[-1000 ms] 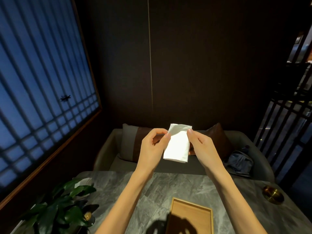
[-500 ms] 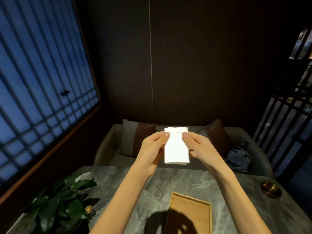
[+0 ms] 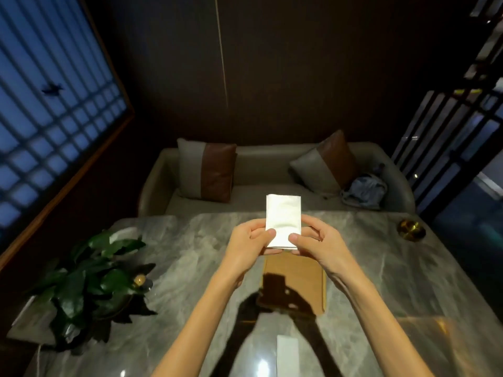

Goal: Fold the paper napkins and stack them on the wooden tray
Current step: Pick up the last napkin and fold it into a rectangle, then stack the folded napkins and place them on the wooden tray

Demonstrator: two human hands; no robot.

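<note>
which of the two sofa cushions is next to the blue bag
The right cushion, tilted against the sofa's right end, with the blue bag just beside it. The left cushion stands upright, far from the bag.

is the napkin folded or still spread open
Folded: the paper napkin is a compact narrow rectangle, pinched at its near end by the left hand and right hand above the wooden tray.
</note>
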